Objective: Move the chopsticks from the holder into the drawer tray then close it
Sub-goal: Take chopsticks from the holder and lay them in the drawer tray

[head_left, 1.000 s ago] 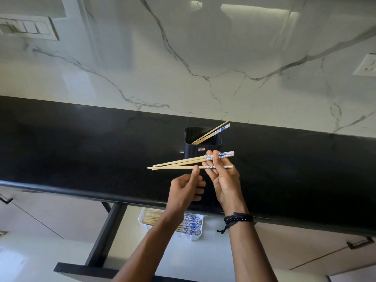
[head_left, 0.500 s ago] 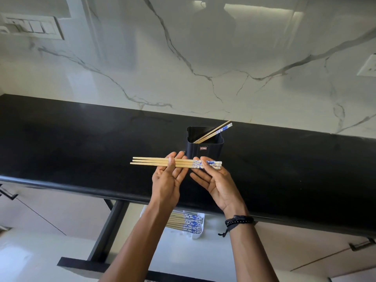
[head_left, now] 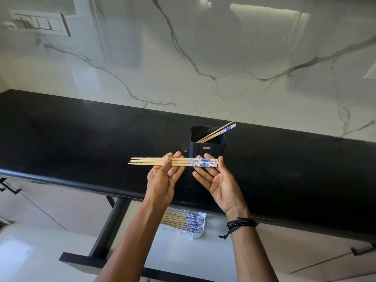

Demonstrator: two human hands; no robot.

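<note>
near: open drawer at 6 o'clock, white tray inside with chopsticks already laid flat, blue ends to 3 o'clock. above it i see left hand pinching held chopsticks mid-shaft, thumb over fingers; right hand spread palm-up, fingertips butting blue ends, i judge to square bundle level for tray. far, 12 o'clock: black holder on counter, two sticks left leaning toward 2 o'clock.

White veined marble wall behind glossy black countertop.
</note>
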